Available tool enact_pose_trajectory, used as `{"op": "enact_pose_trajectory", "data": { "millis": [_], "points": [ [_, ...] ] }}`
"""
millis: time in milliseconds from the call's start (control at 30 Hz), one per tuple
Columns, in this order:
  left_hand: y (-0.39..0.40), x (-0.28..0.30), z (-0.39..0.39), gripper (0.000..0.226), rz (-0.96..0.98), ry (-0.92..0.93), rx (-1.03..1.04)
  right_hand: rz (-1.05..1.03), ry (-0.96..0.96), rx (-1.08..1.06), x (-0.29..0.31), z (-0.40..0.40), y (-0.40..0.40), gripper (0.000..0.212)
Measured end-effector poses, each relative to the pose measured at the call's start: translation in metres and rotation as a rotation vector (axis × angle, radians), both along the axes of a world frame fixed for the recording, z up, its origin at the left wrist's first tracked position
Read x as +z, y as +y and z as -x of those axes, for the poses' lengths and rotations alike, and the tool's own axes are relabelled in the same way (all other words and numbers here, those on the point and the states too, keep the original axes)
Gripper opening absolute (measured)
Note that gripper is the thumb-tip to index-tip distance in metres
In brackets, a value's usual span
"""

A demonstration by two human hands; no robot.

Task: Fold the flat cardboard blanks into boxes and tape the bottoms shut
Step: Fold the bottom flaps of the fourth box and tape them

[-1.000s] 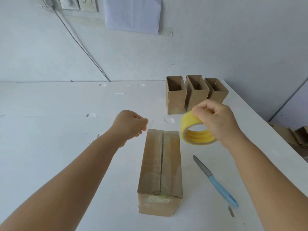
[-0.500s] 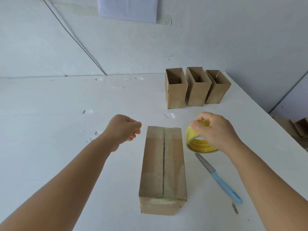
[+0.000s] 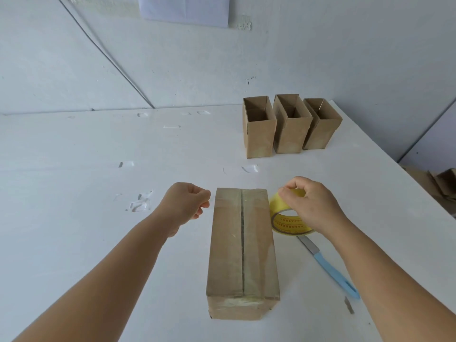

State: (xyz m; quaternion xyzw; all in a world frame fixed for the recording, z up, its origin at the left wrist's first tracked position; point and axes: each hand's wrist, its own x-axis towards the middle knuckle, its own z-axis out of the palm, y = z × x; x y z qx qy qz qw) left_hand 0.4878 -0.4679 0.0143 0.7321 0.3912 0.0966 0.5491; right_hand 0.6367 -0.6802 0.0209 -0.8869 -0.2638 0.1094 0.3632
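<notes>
A brown cardboard box (image 3: 243, 250) stands bottom-up on the white table (image 3: 74, 206), with its two flaps meeting at a centre seam and clear tape over them. My right hand (image 3: 313, 206) grips a yellow tape roll (image 3: 283, 219) just right of the box's far end. My left hand (image 3: 186, 206) is closed in a pinch just left of that far end. Whether a tape strip runs between the two hands cannot be seen.
Three finished open-topped boxes (image 3: 288, 124) stand in a row at the back right. A blue-handled knife (image 3: 330, 267) lies right of the box, with a small blade piece (image 3: 349, 304) near it. Tape scraps (image 3: 139, 206) dot the table. Flat cardboard (image 3: 441, 183) lies beyond the right edge.
My right hand has lowered the tape roll from above the table to beside the box's far right corner. My left hand stayed closed near the far left corner.
</notes>
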Motion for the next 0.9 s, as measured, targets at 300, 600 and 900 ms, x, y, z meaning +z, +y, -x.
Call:
{"op": "enact_pose_trajectory", "data": {
  "millis": [300,600,900],
  "points": [
    [-0.014,-0.019,-0.003,0.022,0.166,-0.020,-0.025,-0.044,0.012,-0.067,-0.012,0.011,0.007,0.014],
    [-0.023,-0.013,0.009,0.019,-0.089,-0.121,0.032,-0.042,-0.014,-0.069,-0.011,0.015,0.005,0.018],
    [-0.048,-0.002,0.021,0.052,0.143,-0.090,-0.328,-0.016,-0.040,-0.076,-0.016,0.017,0.005,0.021]
  ]
}}
